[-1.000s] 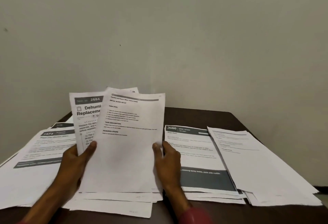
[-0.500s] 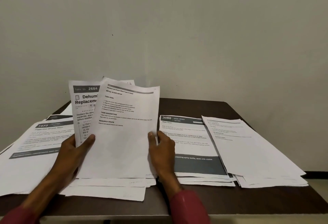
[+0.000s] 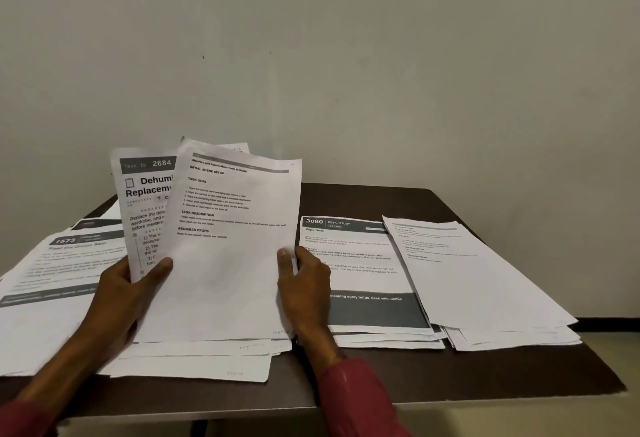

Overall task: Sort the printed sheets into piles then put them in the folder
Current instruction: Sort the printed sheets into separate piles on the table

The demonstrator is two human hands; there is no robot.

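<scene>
Though under sheets [image 3: 485, 284], table [image 3: 381, 379] by wall [image 3: 346, 56]

At centre the front held sheet [image 3: 228, 281] reads "INITIAL SCENE SETUP", "TASK GOAL", "TASK DESCRIPTION" and "REQUIRED PROPS", the rear held sheet [image 3: 145, 194] beside it "Task ID 2684", the right flat sheet [image 3: 360, 263] "3080 DESK / STUDY, Wipe Desk", the left flat sheet [image 3: 62, 263] "1573".

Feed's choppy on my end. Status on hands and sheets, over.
Left hand grips the fanned sheets. Right hand pinches the front sheet at its right edge. Piles lie on the table; no folder in view.
</scene>
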